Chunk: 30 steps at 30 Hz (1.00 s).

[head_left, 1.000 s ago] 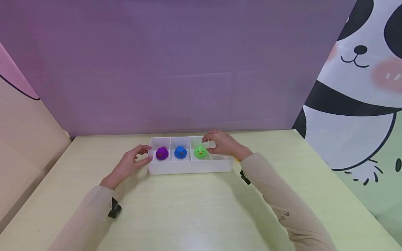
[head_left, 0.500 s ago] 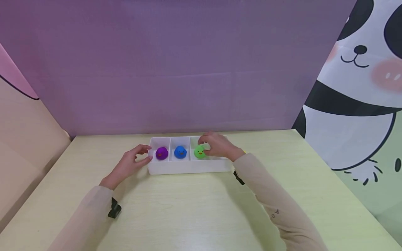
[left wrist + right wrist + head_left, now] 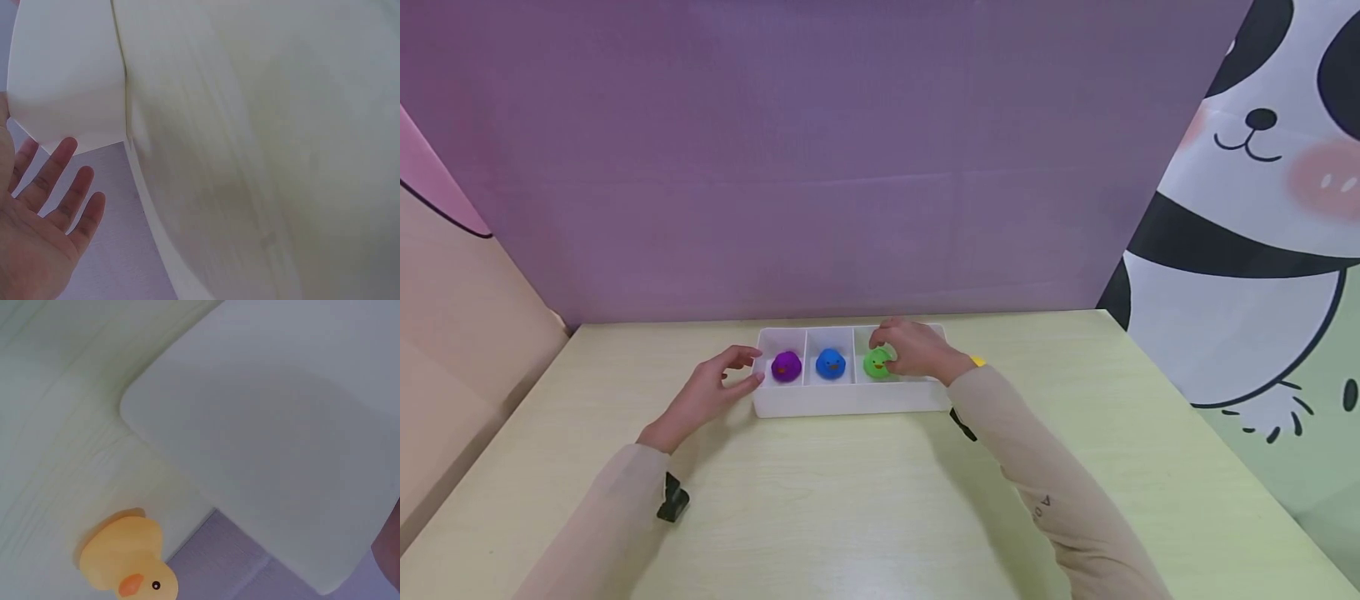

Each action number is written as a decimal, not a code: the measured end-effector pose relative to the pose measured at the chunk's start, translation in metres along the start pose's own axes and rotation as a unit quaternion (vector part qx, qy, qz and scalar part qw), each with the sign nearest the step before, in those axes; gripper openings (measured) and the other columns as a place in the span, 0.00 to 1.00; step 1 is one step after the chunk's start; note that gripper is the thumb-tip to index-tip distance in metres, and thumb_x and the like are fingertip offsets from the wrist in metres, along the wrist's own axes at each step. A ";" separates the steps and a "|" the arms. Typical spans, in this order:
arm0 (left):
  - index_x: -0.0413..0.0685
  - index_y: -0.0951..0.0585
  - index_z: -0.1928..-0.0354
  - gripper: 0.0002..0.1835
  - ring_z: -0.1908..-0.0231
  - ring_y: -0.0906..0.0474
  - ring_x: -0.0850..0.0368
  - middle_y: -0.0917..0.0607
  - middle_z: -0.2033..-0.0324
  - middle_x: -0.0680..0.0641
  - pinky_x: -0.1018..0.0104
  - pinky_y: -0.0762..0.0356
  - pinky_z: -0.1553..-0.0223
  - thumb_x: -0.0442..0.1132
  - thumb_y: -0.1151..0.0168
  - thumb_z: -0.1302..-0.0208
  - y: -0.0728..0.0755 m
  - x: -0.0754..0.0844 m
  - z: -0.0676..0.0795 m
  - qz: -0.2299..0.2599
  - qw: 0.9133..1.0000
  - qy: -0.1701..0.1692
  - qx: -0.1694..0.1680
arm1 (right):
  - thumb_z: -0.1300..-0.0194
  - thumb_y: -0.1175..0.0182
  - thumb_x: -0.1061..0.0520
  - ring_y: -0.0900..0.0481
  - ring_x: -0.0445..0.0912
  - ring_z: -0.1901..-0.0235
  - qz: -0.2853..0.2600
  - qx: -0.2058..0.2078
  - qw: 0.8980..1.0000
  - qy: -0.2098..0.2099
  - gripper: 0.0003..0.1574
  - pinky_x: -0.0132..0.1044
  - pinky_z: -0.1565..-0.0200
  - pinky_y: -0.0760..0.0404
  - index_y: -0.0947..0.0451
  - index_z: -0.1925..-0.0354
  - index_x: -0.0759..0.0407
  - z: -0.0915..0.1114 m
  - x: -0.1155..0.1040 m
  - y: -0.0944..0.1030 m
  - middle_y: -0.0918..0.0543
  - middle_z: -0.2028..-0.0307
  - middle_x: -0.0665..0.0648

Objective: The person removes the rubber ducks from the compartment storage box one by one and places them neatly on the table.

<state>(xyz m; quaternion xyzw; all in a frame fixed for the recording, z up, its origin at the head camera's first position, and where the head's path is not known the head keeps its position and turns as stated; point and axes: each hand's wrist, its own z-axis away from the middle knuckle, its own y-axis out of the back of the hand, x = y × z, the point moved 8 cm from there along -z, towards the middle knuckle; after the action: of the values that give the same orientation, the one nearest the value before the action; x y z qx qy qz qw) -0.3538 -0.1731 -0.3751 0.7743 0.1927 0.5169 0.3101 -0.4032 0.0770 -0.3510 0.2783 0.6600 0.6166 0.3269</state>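
Observation:
A white divided tray (image 3: 852, 401) holds a purple rubber duck (image 3: 786, 367), a blue rubber duck (image 3: 831, 364) and a green rubber duck (image 3: 876, 363), each in its own compartment. My right hand (image 3: 914, 347) reaches over the tray's right part, fingers curved down behind the green duck and thumb at its right side. Its wrist view shows mainly the tray's outer wall. At the tray's left end, my left hand (image 3: 703, 392) touches the wall with fingertips and thumb. The left wrist view shows those fingers (image 3: 75, 194) mostly straight beside the tray's corner.
A yellow rubber duck (image 3: 125, 553) sits on the table (image 3: 820, 508) just right of the tray, mostly hidden behind the right wrist in the head view. A purple backdrop (image 3: 820, 167) rises behind the table's back edge. A panda picture (image 3: 1247, 208) covers the right wall.
My right hand has moved left and slightly down, from beside the green duck to round it. More of the yellow duck shows behind the right wrist. My left hand has stayed at the tray's end.

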 end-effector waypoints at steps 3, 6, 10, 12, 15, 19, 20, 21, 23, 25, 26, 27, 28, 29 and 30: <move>0.44 0.29 0.44 0.23 0.47 0.28 0.42 0.22 0.50 0.41 0.44 0.33 0.47 0.46 0.41 0.39 0.000 0.001 0.000 0.001 1.000 0.000 -0.001 | 0.46 0.36 0.60 0.26 0.46 0.51 0.003 0.000 1.000 0.006 0.20 0.40 0.51 0.24 0.22 0.53 0.54 -0.001 -0.002 0.000 0.21 0.53 0.51; 0.44 0.29 0.44 0.23 0.47 0.28 0.42 0.22 0.50 0.41 0.44 0.32 0.47 0.46 0.41 0.39 0.001 0.001 0.001 0.001 1.000 0.000 0.000 | 0.46 0.36 0.60 0.26 0.46 0.51 0.005 -0.002 1.000 0.009 0.19 0.40 0.53 0.23 0.22 0.53 0.54 -0.002 -0.003 -0.001 0.21 0.54 0.51; 0.44 0.29 0.44 0.23 0.47 0.28 0.41 0.22 0.51 0.41 0.45 0.32 0.48 0.46 0.41 0.39 0.001 0.001 0.001 0.001 1.000 -0.001 0.001 | 0.47 0.36 0.60 0.26 0.47 0.52 0.008 -0.004 1.000 0.011 0.19 0.40 0.55 0.23 0.21 0.54 0.53 -0.004 -0.003 -0.003 0.21 0.55 0.51; 0.45 0.29 0.44 0.23 0.47 0.28 0.41 0.22 0.51 0.41 0.45 0.32 0.48 0.46 0.41 0.39 0.001 0.001 0.000 0.001 1.000 -0.002 0.002 | 0.46 0.36 0.60 0.26 0.46 0.52 0.010 -0.006 1.000 0.014 0.19 0.40 0.55 0.22 0.21 0.54 0.53 -0.004 -0.003 -0.004 0.21 0.55 0.51; 0.45 0.29 0.45 0.23 0.47 0.28 0.41 0.21 0.51 0.41 0.45 0.32 0.48 0.46 0.41 0.39 0.000 0.000 0.000 0.001 1.000 -0.003 0.003 | 0.46 0.36 0.61 0.26 0.46 0.52 0.012 -0.010 1.000 0.017 0.19 0.40 0.55 0.23 0.22 0.54 0.53 -0.005 -0.004 -0.004 0.21 0.55 0.51; 0.45 0.29 0.45 0.23 0.48 0.28 0.41 0.21 0.51 0.41 0.45 0.32 0.49 0.46 0.41 0.39 0.000 -0.001 0.000 0.000 1.000 -0.005 0.004 | 0.46 0.37 0.62 0.26 0.46 0.53 0.018 -0.017 1.000 0.020 0.19 0.40 0.54 0.23 0.22 0.54 0.53 -0.005 -0.005 -0.005 0.20 0.55 0.52; 0.44 0.29 0.45 0.23 0.48 0.28 0.41 0.21 0.51 0.41 0.45 0.32 0.49 0.46 0.41 0.39 0.000 -0.001 0.000 0.000 1.000 -0.005 0.004 | 0.46 0.37 0.62 0.26 0.46 0.53 0.019 -0.018 0.999 0.020 0.19 0.40 0.54 0.23 0.22 0.54 0.54 -0.005 -0.005 -0.005 0.20 0.55 0.52; 0.44 0.29 0.45 0.23 0.48 0.28 0.41 0.21 0.51 0.41 0.45 0.32 0.48 0.46 0.41 0.39 0.000 -0.001 0.000 0.001 1.000 -0.005 0.005 | 0.46 0.37 0.62 0.26 0.46 0.53 0.019 -0.018 0.999 0.020 0.18 0.40 0.54 0.23 0.22 0.54 0.54 -0.005 -0.005 -0.005 0.20 0.55 0.52; 0.44 0.29 0.45 0.23 0.48 0.28 0.41 0.21 0.51 0.41 0.45 0.32 0.49 0.46 0.41 0.39 0.001 -0.001 0.000 0.002 1.000 -0.004 0.006 | 0.46 0.37 0.62 0.26 0.46 0.53 0.019 -0.017 0.999 0.021 0.18 0.40 0.54 0.23 0.22 0.54 0.54 -0.005 -0.006 -0.005 0.20 0.56 0.52; 0.44 0.28 0.45 0.23 0.48 0.28 0.41 0.21 0.51 0.41 0.45 0.32 0.49 0.46 0.40 0.39 0.001 -0.001 0.000 0.003 1.000 -0.004 0.007 | 0.46 0.37 0.61 0.26 0.46 0.53 0.020 -0.017 0.999 0.021 0.18 0.40 0.54 0.23 0.22 0.54 0.54 -0.005 -0.006 -0.006 0.20 0.56 0.52; 0.44 0.28 0.45 0.23 0.48 0.27 0.41 0.21 0.51 0.41 0.45 0.32 0.49 0.46 0.41 0.39 0.001 -0.001 0.000 0.002 1.000 -0.005 0.007 | 0.46 0.36 0.61 0.26 0.46 0.54 0.019 -0.018 0.999 0.020 0.18 0.40 0.54 0.23 0.22 0.54 0.54 -0.005 -0.006 -0.006 0.21 0.56 0.52; 0.44 0.28 0.45 0.23 0.48 0.27 0.41 0.21 0.51 0.41 0.45 0.32 0.49 0.46 0.40 0.39 0.001 -0.001 0.000 0.001 1.000 -0.006 0.008 | 0.46 0.36 0.61 0.26 0.46 0.54 0.019 -0.018 0.999 0.020 0.18 0.40 0.55 0.23 0.22 0.54 0.54 -0.005 -0.006 -0.006 0.20 0.56 0.52; 0.44 0.28 0.45 0.22 0.48 0.27 0.41 0.21 0.52 0.41 0.45 0.32 0.49 0.45 0.40 0.39 0.001 -0.001 -0.001 0.002 1.000 -0.005 0.009 | 0.46 0.36 0.61 0.26 0.46 0.54 0.019 -0.018 0.999 0.020 0.18 0.40 0.55 0.23 0.22 0.54 0.54 -0.005 -0.006 -0.006 0.20 0.56 0.52; 0.44 0.28 0.45 0.22 0.48 0.27 0.41 0.21 0.52 0.41 0.45 0.32 0.49 0.45 0.40 0.39 0.000 -0.001 -0.001 0.001 1.000 -0.006 0.010 | 0.46 0.36 0.61 0.26 0.46 0.54 0.020 -0.018 0.999 0.020 0.18 0.40 0.55 0.23 0.22 0.54 0.54 -0.005 -0.005 -0.006 0.20 0.56 0.52; 0.44 0.28 0.45 0.22 0.48 0.27 0.41 0.21 0.52 0.41 0.45 0.32 0.49 0.45 0.40 0.39 0.000 -0.001 -0.001 0.001 1.000 -0.006 0.010 | 0.46 0.36 0.61 0.26 0.46 0.54 0.020 -0.019 0.999 0.020 0.18 0.40 0.55 0.23 0.22 0.55 0.54 -0.005 -0.005 -0.006 0.20 0.56 0.52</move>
<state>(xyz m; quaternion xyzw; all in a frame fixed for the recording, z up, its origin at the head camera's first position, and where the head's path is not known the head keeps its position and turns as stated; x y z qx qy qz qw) -0.3552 -0.1737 -0.3756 0.7808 0.1955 0.5101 0.3032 -0.4033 0.0692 -0.3564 0.2728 0.6492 0.6404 0.3067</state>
